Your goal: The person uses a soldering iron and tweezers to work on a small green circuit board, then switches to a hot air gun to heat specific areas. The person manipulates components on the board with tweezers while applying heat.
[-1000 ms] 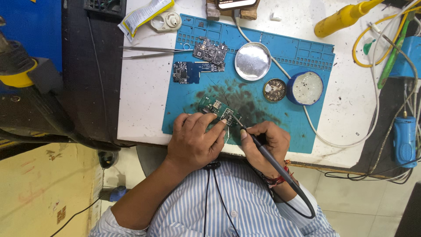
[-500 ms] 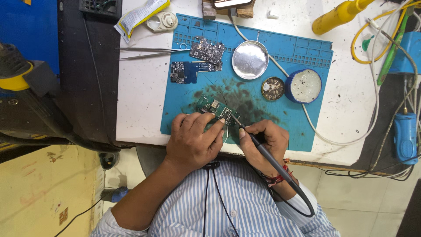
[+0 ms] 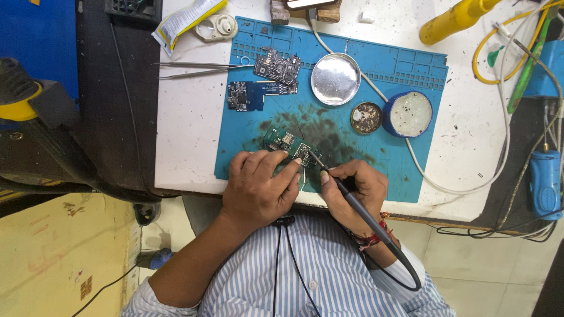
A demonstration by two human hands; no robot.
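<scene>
Since a moment ago little has shifted: your hands sit in the same spot at the near edge of the blue mat, and only the view has drifted slightly. Far out to the left of your fingers, a pair of thin steel tweezers lies on the white, speckled bench top. Your left hand lies flat, palm down, its fingers curled and pressing down on the small green circuit board, whose far end pokes out just beyond your fingertips. Well beyond those fingers lie two more boards: a dark square one on a blue backing and a bare, jagged-edged one. The mat around your fingertips is smeared with dark, sooty stains. Your right hand is closed in a pen grip around the black soldering iron, its thin metal tip touching the green board just beside your left fingertips; its smooth black cable loops back past your wrist, which carries a red thread band. Beyond your right fingers stand a shiny round metal dish, a small round tin of brownish material, and a blue round tub with a pale, crusted surface. A white cable curves across the bench to their right.
</scene>
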